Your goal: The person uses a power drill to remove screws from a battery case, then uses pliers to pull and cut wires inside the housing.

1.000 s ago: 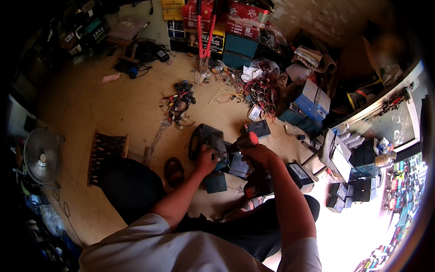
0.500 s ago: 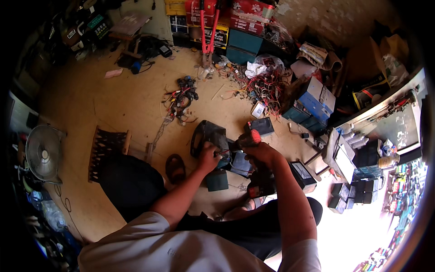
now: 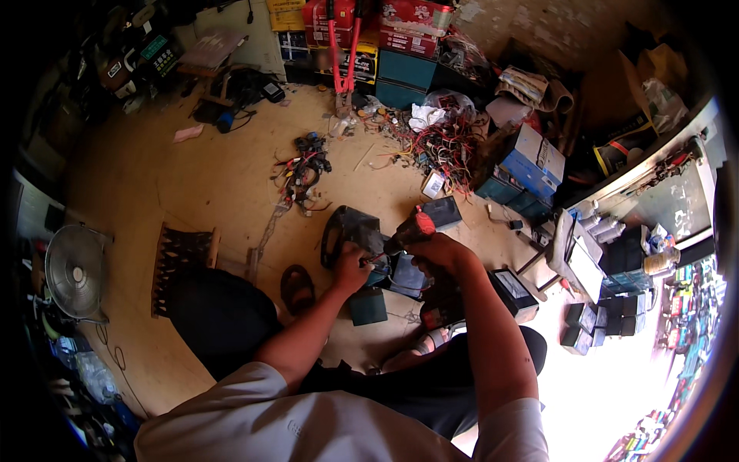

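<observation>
A red and black cordless drill (image 3: 418, 224) is gripped in my right hand (image 3: 443, 252), its chuck pointing left toward my left hand (image 3: 352, 268). The fingers of my left hand are closed by the drill's front end, over a black casing with a loop-shaped handle (image 3: 357, 225). What they pinch is too small and dark to make out. Thin red wire shows beside these fingers. Below the chuck lies a grey-blue battery block (image 3: 408, 276), and a dark green block (image 3: 369, 306) stands nearer to me. Behind the drill sits another black battery (image 3: 441, 213).
Tangled wires lie in a small bundle (image 3: 308, 171) and a large heap (image 3: 446, 154). Red-handled bolt cutters (image 3: 342, 73) lean on stacked boxes. A fan (image 3: 77, 271) stands left, near a low woven stool (image 3: 185, 258). Several batteries (image 3: 585, 325) sit at the right.
The drill's body has tilted a little, with its chuck now nearer my left hand. My left hand stays at the casing. The whole view has shifted slightly.
</observation>
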